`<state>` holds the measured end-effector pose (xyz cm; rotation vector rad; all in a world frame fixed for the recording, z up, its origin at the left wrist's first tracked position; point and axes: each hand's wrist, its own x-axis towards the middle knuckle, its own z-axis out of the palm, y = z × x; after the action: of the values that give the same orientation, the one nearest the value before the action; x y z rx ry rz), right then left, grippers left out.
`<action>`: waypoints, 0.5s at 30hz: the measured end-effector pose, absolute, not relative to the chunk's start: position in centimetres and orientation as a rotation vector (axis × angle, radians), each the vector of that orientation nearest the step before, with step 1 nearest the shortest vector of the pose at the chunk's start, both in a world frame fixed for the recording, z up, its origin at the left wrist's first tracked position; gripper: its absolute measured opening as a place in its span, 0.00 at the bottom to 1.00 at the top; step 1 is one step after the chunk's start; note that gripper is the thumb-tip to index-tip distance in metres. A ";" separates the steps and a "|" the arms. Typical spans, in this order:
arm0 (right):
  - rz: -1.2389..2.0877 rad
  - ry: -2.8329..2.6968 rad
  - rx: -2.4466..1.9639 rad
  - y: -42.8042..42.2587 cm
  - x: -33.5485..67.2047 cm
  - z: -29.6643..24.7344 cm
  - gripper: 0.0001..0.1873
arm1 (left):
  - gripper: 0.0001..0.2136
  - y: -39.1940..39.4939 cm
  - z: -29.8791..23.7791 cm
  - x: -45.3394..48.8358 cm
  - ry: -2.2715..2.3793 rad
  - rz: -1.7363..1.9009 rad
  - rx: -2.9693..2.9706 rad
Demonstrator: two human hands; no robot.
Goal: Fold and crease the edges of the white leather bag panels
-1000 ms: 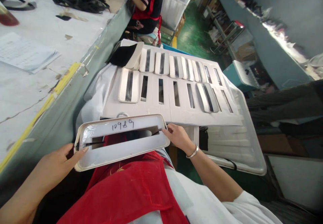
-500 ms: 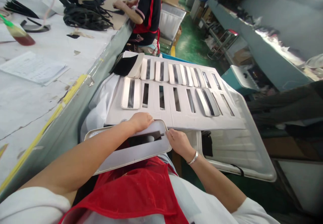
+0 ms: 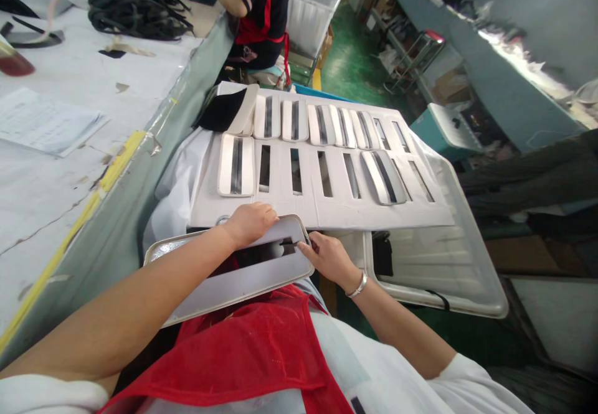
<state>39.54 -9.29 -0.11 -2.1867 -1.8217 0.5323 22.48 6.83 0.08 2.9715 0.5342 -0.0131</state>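
Note:
A long white frame piece [image 3: 243,280] with a slot down its middle lies across my lap, over a red apron. My left hand [image 3: 250,222] reaches across it and rests curled on its far edge near the right end. At that right end my right hand [image 3: 327,257] pinches the frame's corner, fingertips at the slot's end. Just beyond them a white slotted board [image 3: 322,205] carries several white pieces with dark centre strips [image 3: 236,165].
A grey workbench [image 3: 56,146] with papers and black straps runs along the left. Another person in black and red sits ahead at it. A white plastic tray [image 3: 448,277] lies under the board on the right. Shelves and a green floor lie beyond.
My left hand left the frame's left end and crossed over to its far edge near the right end. The right hand stayed at the right corner.

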 end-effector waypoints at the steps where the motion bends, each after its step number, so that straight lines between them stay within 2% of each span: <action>1: 0.620 -1.786 -2.148 -9.3 39.8 0.0 0.18 | 0.17 7.0 0.1 22.5 0.533 -0.050 2.943; 5: 0.889 -1.659 -2.036 -9.8 40.3 -0.1 0.12 | 0.21 7.4 0.1 22.4 0.584 -0.122 2.818; 15: 0.946 -1.526 -1.971 -10.5 40.0 -1.2 0.11 | 0.19 8.0 0.2 22.7 0.653 -0.234 2.692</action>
<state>39.98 -10.45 -1.17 -1.9711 -1.5264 0.9459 22.69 7.97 0.21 2.6921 0.6533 -0.2338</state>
